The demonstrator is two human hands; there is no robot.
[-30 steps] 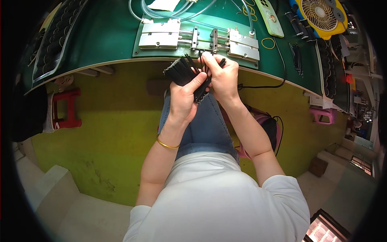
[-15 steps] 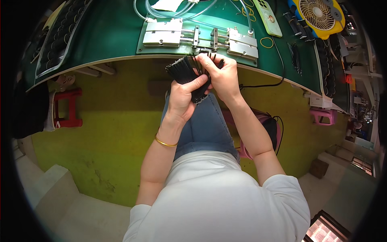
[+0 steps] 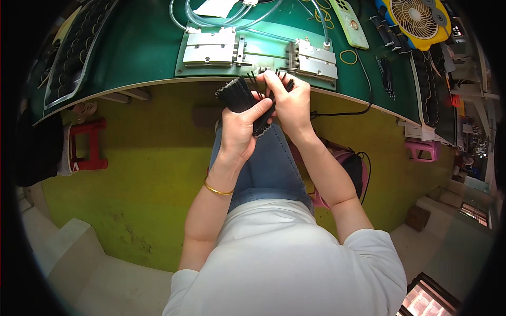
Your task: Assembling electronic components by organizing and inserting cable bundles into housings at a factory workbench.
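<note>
Green covering spreads over the bench, whose curved front edge stands above a yellow-green floor. Just short of that edge, the person's two hands are close together over jeans-clad legs. Gripped in the left hand is a thick bundle of black strands; the thumb lies across it, the frayed-looking upper end fans out beyond the fingers toward the upper left, and the lower end shows beneath, between the hands. Beside it, the right hand is closed, its fingers curled around a few thin black strands whose tips stick up past the knuckles; whether its thumb and forefinger pinch a single strand is too small to tell. Directly beyond the hands, on the bench, sits a green plate carrying a left metal block and a right metal block, with clear tubing looped behind. Farther right lie a pale green phone, a yellow rubber band, more black strands and a yellow-and-blue fan. One gold bangle circles the left wrist.
</note>
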